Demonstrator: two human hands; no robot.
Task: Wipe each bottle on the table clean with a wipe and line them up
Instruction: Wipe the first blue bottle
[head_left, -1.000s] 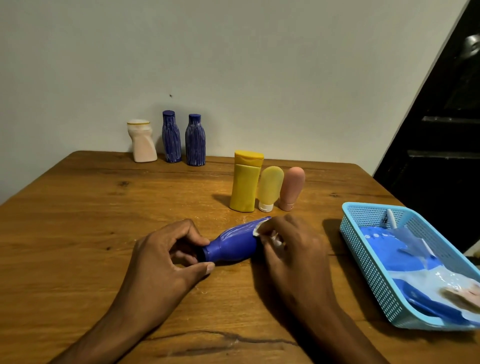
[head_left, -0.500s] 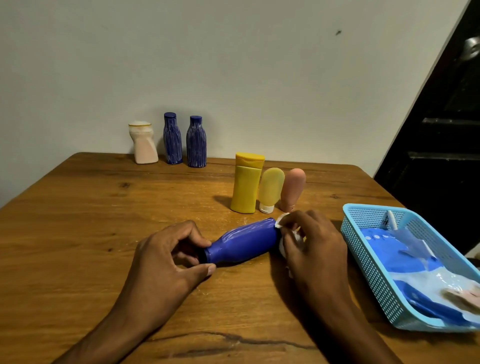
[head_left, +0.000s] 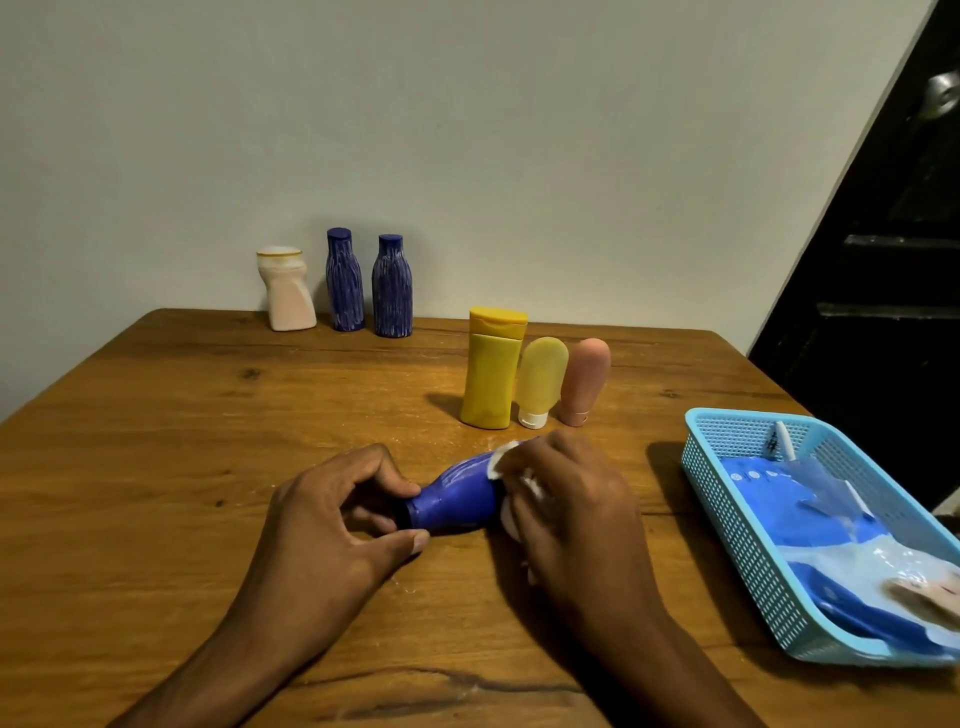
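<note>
A blue bottle (head_left: 457, 499) lies on its side on the wooden table (head_left: 156, 447). My left hand (head_left: 332, 525) grips its capped neck end. My right hand (head_left: 566, 499) covers the bottle's wide end and holds a white wipe (head_left: 501, 462) against it. Against the wall stand a cream bottle (head_left: 288, 291) and two blue striped bottles (head_left: 344, 280) (head_left: 392, 286). Nearer stand a yellow bottle (head_left: 492, 369), a pale yellow tube (head_left: 540, 382) and a pink tube (head_left: 583, 382).
A light blue plastic basket (head_left: 727, 514) sits at the table's right edge with a blue wipes packet (head_left: 810, 514) inside. A dark doorway lies beyond the right edge. The wall bounds the table's far side.
My right hand with the wipe slid right to the bottle's base, then back left over its body. My left hand kept its grip on the neck.
</note>
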